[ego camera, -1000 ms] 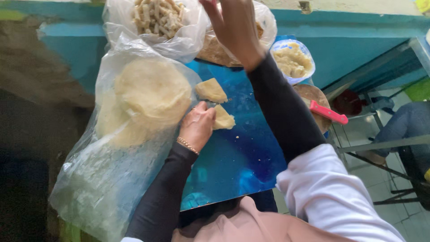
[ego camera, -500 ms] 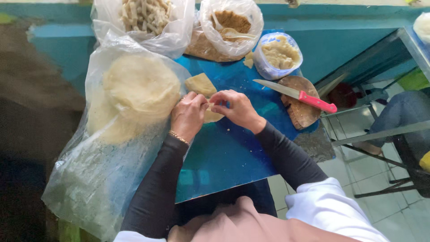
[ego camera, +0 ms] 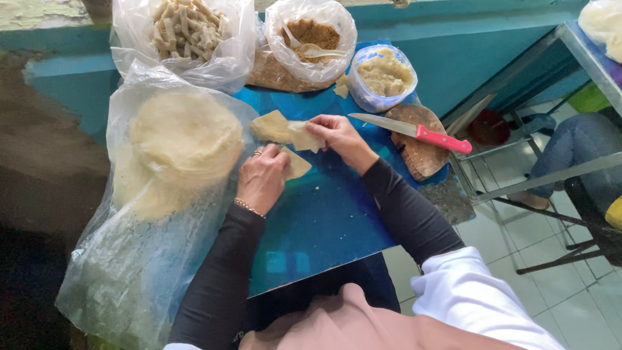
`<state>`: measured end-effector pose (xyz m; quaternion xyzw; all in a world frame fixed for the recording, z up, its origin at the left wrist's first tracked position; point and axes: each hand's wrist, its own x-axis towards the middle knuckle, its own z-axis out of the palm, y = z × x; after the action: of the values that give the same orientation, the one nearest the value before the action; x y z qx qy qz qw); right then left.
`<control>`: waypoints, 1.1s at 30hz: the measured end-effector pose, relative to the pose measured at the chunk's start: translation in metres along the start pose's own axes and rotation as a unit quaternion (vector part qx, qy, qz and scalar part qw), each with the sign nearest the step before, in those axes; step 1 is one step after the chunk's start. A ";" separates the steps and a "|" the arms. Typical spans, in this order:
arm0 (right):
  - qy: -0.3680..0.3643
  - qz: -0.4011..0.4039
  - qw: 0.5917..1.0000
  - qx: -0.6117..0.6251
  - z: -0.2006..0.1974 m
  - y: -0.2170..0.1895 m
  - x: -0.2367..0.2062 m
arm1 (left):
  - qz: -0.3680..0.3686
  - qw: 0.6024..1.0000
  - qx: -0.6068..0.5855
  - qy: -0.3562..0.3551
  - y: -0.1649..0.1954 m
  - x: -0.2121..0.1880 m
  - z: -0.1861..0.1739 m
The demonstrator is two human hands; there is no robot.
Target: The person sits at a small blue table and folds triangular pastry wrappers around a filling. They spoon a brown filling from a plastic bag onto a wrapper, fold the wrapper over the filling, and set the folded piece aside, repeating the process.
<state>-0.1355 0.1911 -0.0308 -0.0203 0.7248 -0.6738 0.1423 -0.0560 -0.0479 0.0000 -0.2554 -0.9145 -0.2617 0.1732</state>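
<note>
A thin pale dough sheet is being pinched and lifted at its edge by the right hand, with the fingers closed narrow on it. A moment ago this hand was being held high over the bags at the back, and then it was being brought down beside the other hand; now it is being held low over the blue tabletop, just right of a second dough piece. A third dough piece is being pressed flat on the tabletop by the left hand, whose fingers are curled over it, much as they were a moment ago. So the sheet is being worked between the two hands, near the middle of the tabletop, and the reaching seems to be over. On the left, a tall stack of round sheets is being kept inside a big clear bag. At the back, a bag of rolled sticks, a bag of brown crumbs with a spoon in it, and a tub of pale paste are being kept close. A knife with a pink handle is being rested on a round wooden board, well apart from both hands.
</note>
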 end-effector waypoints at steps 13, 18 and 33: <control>-0.043 -0.168 0.972 -0.162 0.035 -0.035 -0.052 | -0.236 0.768 -0.594 0.036 0.002 0.007 0.027; -0.166 -0.050 0.983 0.054 0.021 -0.036 -0.054 | -0.228 0.755 -0.614 0.035 -0.005 0.005 0.033; -0.020 0.044 0.932 0.359 0.005 -0.002 -0.071 | -0.233 0.652 -0.721 0.029 0.004 0.005 0.024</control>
<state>-0.0668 0.2016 -0.0163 0.0507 0.4321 -0.8813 0.1843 -0.0624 -0.0288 -0.0153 -0.0713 -0.4623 -0.8775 -0.1056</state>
